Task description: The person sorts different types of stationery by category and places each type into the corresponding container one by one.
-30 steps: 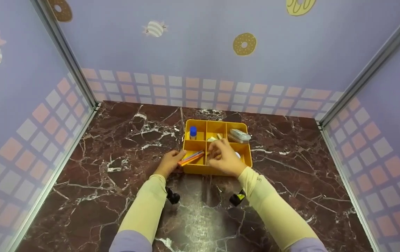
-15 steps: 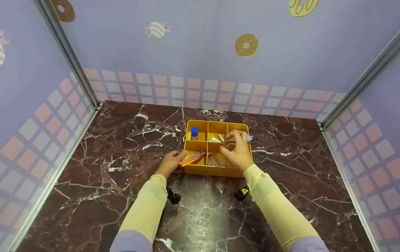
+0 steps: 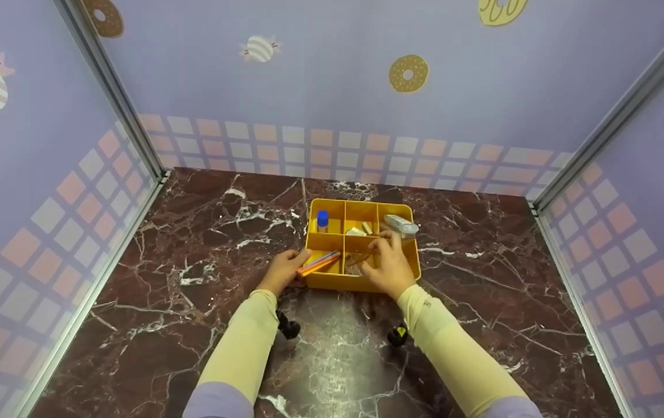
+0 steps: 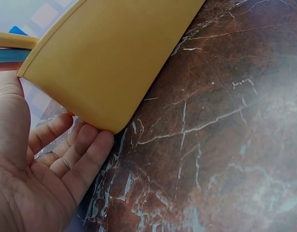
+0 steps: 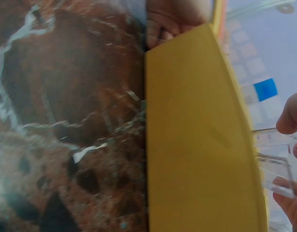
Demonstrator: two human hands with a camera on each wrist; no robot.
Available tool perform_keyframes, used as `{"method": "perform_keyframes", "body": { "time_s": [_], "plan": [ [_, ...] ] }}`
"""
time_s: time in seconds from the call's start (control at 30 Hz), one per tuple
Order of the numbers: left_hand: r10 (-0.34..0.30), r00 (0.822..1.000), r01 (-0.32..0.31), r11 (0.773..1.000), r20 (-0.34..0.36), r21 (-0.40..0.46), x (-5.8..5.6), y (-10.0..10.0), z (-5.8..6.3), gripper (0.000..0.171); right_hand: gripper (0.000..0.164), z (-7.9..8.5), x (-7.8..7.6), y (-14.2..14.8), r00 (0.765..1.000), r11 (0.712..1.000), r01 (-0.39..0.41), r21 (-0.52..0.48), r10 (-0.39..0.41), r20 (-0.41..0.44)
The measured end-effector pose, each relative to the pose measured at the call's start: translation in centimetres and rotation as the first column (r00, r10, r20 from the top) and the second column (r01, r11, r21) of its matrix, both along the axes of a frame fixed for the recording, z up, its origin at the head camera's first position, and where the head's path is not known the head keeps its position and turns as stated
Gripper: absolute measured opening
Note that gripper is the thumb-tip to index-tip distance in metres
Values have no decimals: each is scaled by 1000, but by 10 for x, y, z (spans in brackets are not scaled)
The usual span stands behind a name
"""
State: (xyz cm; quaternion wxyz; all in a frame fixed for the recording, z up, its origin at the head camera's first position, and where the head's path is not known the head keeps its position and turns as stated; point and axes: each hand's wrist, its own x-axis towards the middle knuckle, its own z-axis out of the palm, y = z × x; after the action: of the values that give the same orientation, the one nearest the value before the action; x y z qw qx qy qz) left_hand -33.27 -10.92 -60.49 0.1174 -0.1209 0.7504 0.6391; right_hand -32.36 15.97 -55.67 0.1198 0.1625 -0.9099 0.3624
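A yellow divided organizer box (image 3: 332,283) stands on the marbled table. My left hand (image 3: 281,270) grips its left front corner, thumb at the rim and fingertips under the base in the left wrist view. Several coloured pens (image 3: 319,264) lean out of the front left compartment beside that thumb. My right hand (image 3: 391,267) is over the front right part of the box. In the right wrist view its fingers pinch a clear plastic ruler (image 5: 269,138) with printed scale marks, above the box rim. A clear rectangular piece (image 5: 279,173) shows just below, overlapping the fingers.
In the back row stand a blue-capped glue stick (image 3: 323,220), small white pieces (image 3: 357,231) in the middle, and a clear case (image 3: 401,225) jutting over the right rim. Patterned lilac walls (image 3: 332,87) enclose the table at the back and sides.
My right hand has moved right to the clear case, then back toward the front, uncovering the case again. My left hand keeps its grip on the box corner.
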Motion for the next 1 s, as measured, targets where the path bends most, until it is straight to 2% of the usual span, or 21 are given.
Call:
{"method": "perform_keyframes", "body": {
  "time_s": [0.2, 0.43, 0.73, 0.87, 1.0],
  "plan": [
    [-1, 1000, 1, 1000, 13, 6, 0, 3, 1, 44, 40, -8, 7, 2, 999, 993, -44, 107, 46, -20],
    [-1, 1000, 1, 1000, 18, 19, -2, 6, 2, 46, 44, -12, 9, 7, 994, 970, -96, 222, 105, -27],
    [-9, 1000, 9, 1000, 19, 2, -4, 7, 0, 44, 41, -11, 12, 8, 993, 903, -44, 428, 88, -82],
    [-7, 1000, 7, 1000, 19, 5, -3, 7, 0, 43, 40, -9, 10, 8, 990, 904, -53, 425, 102, -93],
    [-30, 999, 30, 1000, 35, 3, -3, 4, 1, 46, 39, -5, 3, 13, 984, 923, -105, 370, 150, -96]
  ]
}}
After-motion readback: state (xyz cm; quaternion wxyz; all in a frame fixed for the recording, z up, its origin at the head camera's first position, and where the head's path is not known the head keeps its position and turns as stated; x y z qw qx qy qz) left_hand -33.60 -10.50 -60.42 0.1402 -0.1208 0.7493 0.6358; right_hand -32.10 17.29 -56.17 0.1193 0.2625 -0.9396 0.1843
